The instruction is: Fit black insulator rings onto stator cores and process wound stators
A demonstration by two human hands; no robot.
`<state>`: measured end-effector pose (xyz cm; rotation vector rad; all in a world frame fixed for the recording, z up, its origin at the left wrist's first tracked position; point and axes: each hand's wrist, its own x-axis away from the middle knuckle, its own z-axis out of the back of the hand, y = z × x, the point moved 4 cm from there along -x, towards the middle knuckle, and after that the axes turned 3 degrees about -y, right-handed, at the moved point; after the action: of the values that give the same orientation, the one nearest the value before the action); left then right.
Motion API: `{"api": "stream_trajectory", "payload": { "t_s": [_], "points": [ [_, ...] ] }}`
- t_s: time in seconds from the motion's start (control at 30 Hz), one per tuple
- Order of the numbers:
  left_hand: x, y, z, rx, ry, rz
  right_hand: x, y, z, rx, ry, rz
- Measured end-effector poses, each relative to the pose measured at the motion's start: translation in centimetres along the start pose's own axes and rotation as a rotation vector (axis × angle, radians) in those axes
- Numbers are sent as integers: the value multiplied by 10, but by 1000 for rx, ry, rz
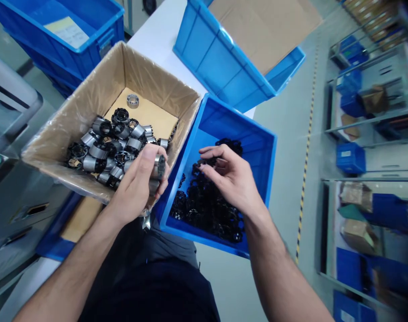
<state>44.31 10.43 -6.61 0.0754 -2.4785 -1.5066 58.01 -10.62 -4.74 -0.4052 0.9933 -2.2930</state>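
My left hand (pixel 140 179) is wrapped round a metal cylinder core (pixel 159 166) with a slotted end, at the near right corner of a plastic-lined cardboard box (pixel 160 74). A second metal cylinder (pixel 153 186) shows just below it, between the fingers. Inside the box lie several metal cores (pixel 98 150) with black plastic ends. Over a blue bin (pixel 257 129) my right hand (pixel 232 176) is curled, thumb and forefinger at a small black plastic part (pixel 196 167). Many black plastic parts (pixel 207 203) are heaped beneath it.
A larger blue crate (pixel 204 49) with a cardboard sheet (pixel 267 27) stands behind the bin. Stacked blue crates (pixel 106 27) are at the back left. Shelving (pixel 375 118) with bins stands on the right, past a striped floor line (pixel 306 165). A single metal ring (pixel 132 101) lies on cardboard in the box.
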Motion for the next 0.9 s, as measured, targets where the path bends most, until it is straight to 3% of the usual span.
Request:
{"api": "stream_trajectory", "payload": {
  "t_s": [0.13, 0.23, 0.47, 0.7, 0.9],
  "points": [
    [3, -2, -2, 38, -10, 24, 0, -53, -5, -344, 47, 288],
    [6, -1, -2, 34, -17, 77, -10, -70, -19, -384, 46, 278],
    [9, 1, 1, 12, 41, 90, -16, -73, -38, -367, 27, 323],
    [6, 0, -3, -24, 22, 142, -12, -58, -46, -477, 151, 294],
    [5, -1, -2, -49, 20, 105, -13, -62, -55, -593, 197, 196]
  ]
}}
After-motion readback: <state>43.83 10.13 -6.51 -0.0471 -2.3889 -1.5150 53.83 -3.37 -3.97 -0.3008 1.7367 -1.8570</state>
